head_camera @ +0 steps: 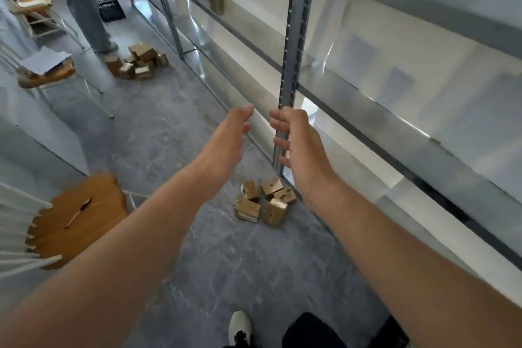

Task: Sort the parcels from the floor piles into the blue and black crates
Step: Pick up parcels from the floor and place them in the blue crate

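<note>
A person stands on a grey stone floor beside metal shelving, both bare arms stretched forward. The left hand and right hand are open, palms facing each other, fingers loosely curved, holding nothing. Below them, against the foot of the shelving, lies a near pile of small brown cardboard parcels, tumbled at odd angles, some with printed labels. A far pile of similar parcels sits further along the aisle. The parcels look light and stiff with crisp edges; each should lift easily by pinching two opposite sides. A black crate stands far down the aisle; no blue crate is visible.
</note>
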Demonstrator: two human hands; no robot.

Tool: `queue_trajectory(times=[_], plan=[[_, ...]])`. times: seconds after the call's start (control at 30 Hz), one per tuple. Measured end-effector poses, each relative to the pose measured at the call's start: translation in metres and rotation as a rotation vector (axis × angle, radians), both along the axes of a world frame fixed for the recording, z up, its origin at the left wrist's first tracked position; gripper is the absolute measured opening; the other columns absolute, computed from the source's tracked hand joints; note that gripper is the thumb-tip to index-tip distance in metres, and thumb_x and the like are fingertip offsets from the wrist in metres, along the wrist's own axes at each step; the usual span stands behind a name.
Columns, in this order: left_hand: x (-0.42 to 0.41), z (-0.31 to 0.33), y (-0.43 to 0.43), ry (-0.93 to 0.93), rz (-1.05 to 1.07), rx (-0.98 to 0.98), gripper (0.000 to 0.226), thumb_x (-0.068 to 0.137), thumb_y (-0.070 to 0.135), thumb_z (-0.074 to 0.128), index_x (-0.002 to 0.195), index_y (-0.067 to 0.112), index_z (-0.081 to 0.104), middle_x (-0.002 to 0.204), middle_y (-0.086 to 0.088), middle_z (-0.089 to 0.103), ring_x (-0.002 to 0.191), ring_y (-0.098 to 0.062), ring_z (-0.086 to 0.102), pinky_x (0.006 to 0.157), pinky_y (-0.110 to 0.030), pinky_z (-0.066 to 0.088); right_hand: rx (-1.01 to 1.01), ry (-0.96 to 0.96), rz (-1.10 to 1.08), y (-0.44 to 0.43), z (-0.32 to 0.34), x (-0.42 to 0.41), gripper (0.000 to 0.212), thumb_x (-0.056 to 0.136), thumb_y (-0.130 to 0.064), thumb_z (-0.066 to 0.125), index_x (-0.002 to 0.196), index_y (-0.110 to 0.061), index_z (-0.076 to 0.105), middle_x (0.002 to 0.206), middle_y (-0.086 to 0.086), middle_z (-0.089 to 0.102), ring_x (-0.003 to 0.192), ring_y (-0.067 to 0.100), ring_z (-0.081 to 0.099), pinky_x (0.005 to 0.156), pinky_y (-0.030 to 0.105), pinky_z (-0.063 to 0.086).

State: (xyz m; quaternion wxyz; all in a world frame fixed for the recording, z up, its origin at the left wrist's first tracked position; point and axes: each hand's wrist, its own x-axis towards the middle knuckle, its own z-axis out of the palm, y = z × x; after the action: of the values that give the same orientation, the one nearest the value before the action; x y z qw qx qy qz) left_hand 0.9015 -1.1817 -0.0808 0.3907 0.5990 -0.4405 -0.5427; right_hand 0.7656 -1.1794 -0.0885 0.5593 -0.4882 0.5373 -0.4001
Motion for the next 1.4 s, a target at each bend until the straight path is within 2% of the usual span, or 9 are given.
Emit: queue_trajectory(times=[0.17, 0.43, 0.67, 0.87, 0.93, 1.07, 1.13, 1.23, 1.4], plan=[[-0.001, -0.041, -0.085, 0.015, -0.037, 0.087, 0.059, 0.104, 0.055, 0.034, 0.156, 0.027, 0.034, 0.152, -0.001, 0.047, 0.145, -0.021, 0.038, 0.122, -0.050, 0.029, 0.074, -0.015, -0.044, -0.077, -0.045, 0.001, 0.067, 0.087, -0.068, 0.034, 0.140, -0.038, 0.062, 0.136, -0.017, 0.061, 0.133, 0.009, 0.054, 0.111, 0.044, 0.044], [-0.015, -0.171, -0.219, 0.086, 0.014, 0.259, 0.052, 0.077, 0.062, 0.044, 0.123, 0.039, 0.050, 0.130, 0.006, 0.059, 0.143, -0.023, 0.041, 0.122, -0.047, 0.028, 0.247, -0.051, -0.023, -0.210, -0.170, -0.013, 0.071, 0.088, -0.068, 0.032, 0.148, -0.041, 0.058, 0.151, -0.017, 0.057, 0.136, 0.007, 0.054, 0.121, 0.048, 0.040], [-0.010, -0.317, -0.314, 0.132, 0.013, 0.366, 0.084, 0.068, 0.064, 0.051, 0.145, 0.029, 0.046, 0.146, -0.002, 0.054, 0.142, -0.016, 0.040, 0.121, -0.040, 0.025, 0.392, -0.100, -0.111, -0.295, -0.309, -0.013, 0.075, 0.082, -0.073, 0.040, 0.144, -0.038, 0.063, 0.148, -0.012, 0.060, 0.138, 0.012, 0.054, 0.112, 0.040, 0.042], [0.002, -0.451, -0.356, 0.088, -0.051, 0.503, 0.045, 0.090, 0.057, 0.045, 0.125, 0.031, 0.057, 0.130, 0.009, 0.060, 0.126, -0.005, 0.051, 0.099, -0.026, 0.036, 0.496, -0.119, -0.228, -0.333, -0.437, 0.010, 0.078, 0.079, -0.067, 0.044, 0.147, -0.033, 0.062, 0.149, -0.013, 0.060, 0.137, 0.005, 0.054, 0.111, 0.028, 0.043], [0.008, -0.495, -0.362, 0.084, -0.083, 0.513, 0.030, 0.105, 0.042, 0.037, 0.107, 0.027, 0.063, 0.099, 0.019, 0.071, 0.094, 0.012, 0.062, 0.089, -0.012, 0.046, 0.542, -0.117, -0.253, -0.340, -0.485, 0.022, 0.074, 0.078, -0.066, 0.047, 0.140, -0.031, 0.066, 0.136, -0.015, 0.066, 0.127, 0.002, 0.059, 0.097, 0.023, 0.046], [0.010, -0.561, -0.372, 0.123, -0.136, 0.561, 0.066, 0.109, 0.025, 0.029, 0.057, 0.025, 0.069, 0.046, 0.022, 0.061, 0.042, 0.013, 0.056, 0.041, -0.005, 0.041, 0.582, -0.115, -0.304, -0.343, -0.575, 0.039, 0.076, 0.076, -0.070, 0.053, 0.139, -0.032, 0.068, 0.132, -0.023, 0.069, 0.121, -0.010, 0.061, 0.093, 0.013, 0.045], [0.013, -0.599, -0.375, 0.115, -0.143, 0.582, 0.057, 0.109, 0.024, 0.030, 0.065, 0.025, 0.067, 0.044, 0.020, 0.060, 0.042, 0.012, 0.058, 0.038, -0.006, 0.039, 0.613, -0.119, -0.302, -0.343, -0.619, 0.042, 0.044, 0.100, -0.054, 0.050, 0.131, -0.030, 0.070, 0.116, -0.029, 0.074, 0.109, -0.018, 0.064, 0.092, 0.009, 0.047], [0.014, -0.658, -0.378, 0.096, -0.120, 0.635, 0.038, 0.109, 0.026, 0.033, 0.079, 0.023, 0.056, 0.044, 0.020, 0.060, 0.041, 0.011, 0.057, 0.041, -0.007, 0.042, 0.675, -0.072, -0.296, -0.338, -0.678, 0.039, 0.065, 0.089, -0.059, 0.051, 0.147, -0.031, 0.063, 0.148, -0.017, 0.062, 0.139, -0.002, 0.053, 0.120, 0.030, 0.038], [0.009, -0.741, -0.374, 0.022, -0.124, 0.715, 0.031, 0.108, 0.036, 0.039, 0.080, 0.033, 0.051, 0.057, 0.020, 0.061, 0.035, 0.015, 0.050, 0.047, -0.010, 0.040, 0.766, -0.046, -0.368, -0.328, -0.759, 0.028, 0.056, 0.094, -0.063, 0.053, 0.143, -0.039, 0.063, 0.153, -0.012, 0.052, 0.142, 0.005, 0.045, 0.112, 0.034, 0.033]])
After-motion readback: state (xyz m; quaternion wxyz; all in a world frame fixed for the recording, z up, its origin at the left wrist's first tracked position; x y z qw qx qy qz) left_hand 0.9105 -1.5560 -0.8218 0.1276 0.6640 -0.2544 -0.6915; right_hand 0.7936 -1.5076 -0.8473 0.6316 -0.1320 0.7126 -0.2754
